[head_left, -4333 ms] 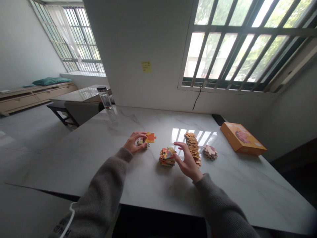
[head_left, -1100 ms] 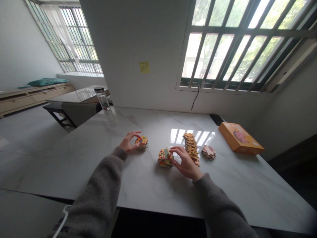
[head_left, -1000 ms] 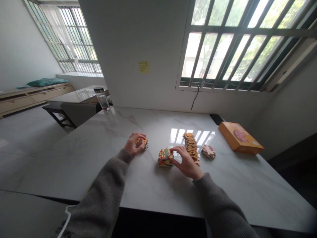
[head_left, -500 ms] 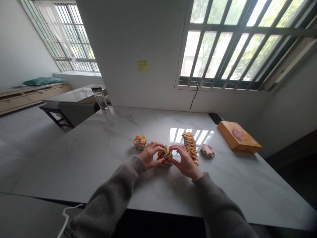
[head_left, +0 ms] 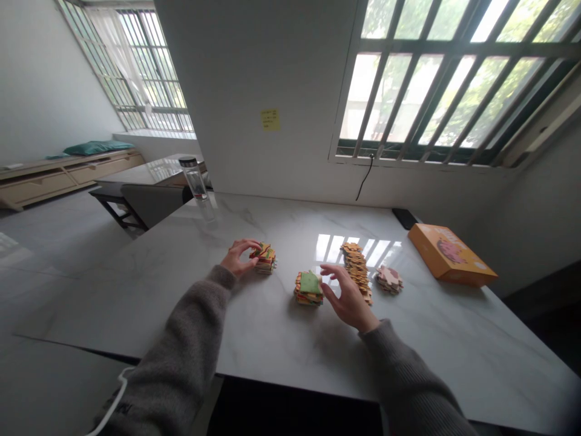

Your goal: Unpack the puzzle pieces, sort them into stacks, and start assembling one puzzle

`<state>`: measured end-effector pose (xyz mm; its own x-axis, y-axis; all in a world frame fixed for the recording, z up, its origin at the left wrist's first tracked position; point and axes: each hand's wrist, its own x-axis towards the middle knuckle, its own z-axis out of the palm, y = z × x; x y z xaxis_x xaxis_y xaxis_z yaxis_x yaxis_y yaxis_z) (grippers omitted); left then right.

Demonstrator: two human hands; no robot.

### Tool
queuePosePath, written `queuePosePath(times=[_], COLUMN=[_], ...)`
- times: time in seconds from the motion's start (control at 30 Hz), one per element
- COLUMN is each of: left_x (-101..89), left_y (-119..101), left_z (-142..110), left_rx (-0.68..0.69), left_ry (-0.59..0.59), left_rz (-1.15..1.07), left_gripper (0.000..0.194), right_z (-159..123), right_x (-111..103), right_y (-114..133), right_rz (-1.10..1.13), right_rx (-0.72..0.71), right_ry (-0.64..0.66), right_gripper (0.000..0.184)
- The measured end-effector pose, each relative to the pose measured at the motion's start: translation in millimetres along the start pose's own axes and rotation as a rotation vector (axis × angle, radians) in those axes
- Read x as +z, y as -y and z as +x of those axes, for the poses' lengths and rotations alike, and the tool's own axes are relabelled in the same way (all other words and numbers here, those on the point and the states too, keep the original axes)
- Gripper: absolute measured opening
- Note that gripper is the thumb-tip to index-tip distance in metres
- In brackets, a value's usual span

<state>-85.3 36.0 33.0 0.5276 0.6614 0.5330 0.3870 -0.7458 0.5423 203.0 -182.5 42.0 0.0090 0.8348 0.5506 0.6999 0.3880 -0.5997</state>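
Head view: left hand (head_left: 236, 257) half curled, fingertips on small puzzle stack (head_left: 264, 260), grip unclear; right hand (head_left: 349, 300) open, empty, just beside middle stack (head_left: 308, 288); tall stack (head_left: 356, 272) and loose pile (head_left: 389, 280) set apart, seemingly sorted by kind.

Glass bottle (head_left: 194, 178) stands at far end of marble surface (head_left: 254, 224); orange box (head_left: 449, 255) lies just beside dark phone (head_left: 403, 218). Yellow sticky note (head_left: 270, 119) on wall, left of barred window (head_left: 436, 91).

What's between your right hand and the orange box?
Head view: a tall jigsaw stack and a smaller pile lie between right hand and orange box.
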Motion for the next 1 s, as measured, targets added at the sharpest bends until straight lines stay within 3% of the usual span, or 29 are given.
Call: queuePosePath(times=[0.43,0.73,0.87,1.0], left_x=[11.3,9.3,4.8,8.9], left_y=[7,2,-7,-44], left_z=[0,-1,0,-2], left_rx=[-0.009,-0.011,0.014,0.119], left_ry=[0.127,0.178,0.057,-0.12], left_rz=[-0.04,-0.089,-0.055,-0.059], left_gripper=[0.018,0.02,0.027,0.018], right_z=[0,0,0,2], right_x=[-2,0,0,-1], right_y=[4,0,0,4], right_rz=[-0.029,-0.067,-0.07,-0.061], right_rx=[0.002,-0.014,-0.032,-0.056], right_ry=[0.065,0.155,0.1,0.008], right_gripper=[0.024,0.027,0.03,0.03])
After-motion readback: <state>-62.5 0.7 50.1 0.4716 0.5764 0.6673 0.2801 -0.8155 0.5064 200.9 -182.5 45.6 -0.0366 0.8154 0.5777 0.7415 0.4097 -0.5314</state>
